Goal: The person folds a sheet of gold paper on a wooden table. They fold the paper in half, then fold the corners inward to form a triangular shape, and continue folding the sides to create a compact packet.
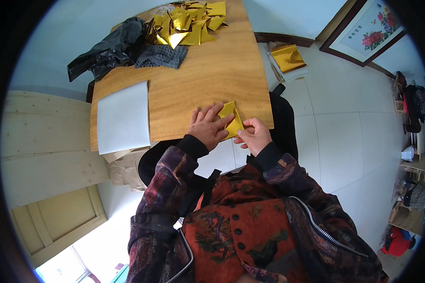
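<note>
A folded piece of shiny gold foil paper [233, 126] lies at the table's near edge. My left hand [206, 126] rests flat on it, fingers stretched out and pressing its left and upper part. At the lower right corner, my right hand [255, 137] pinches the paper's edge between thumb and fingers. Part of the paper is covered by both hands. Toward the far end of the wooden table [212, 70] sits a heap of folded gold foil pieces [186, 23].
Beside the heap are a black plastic bag [111, 49] and a dark grey textured cloth [161, 56]. A pale sheet [123, 118] covers the table's left near corner. Gold sheets [288, 57] lie on a stack on the floor, right of the table. Shelves [408, 219] line the far right.
</note>
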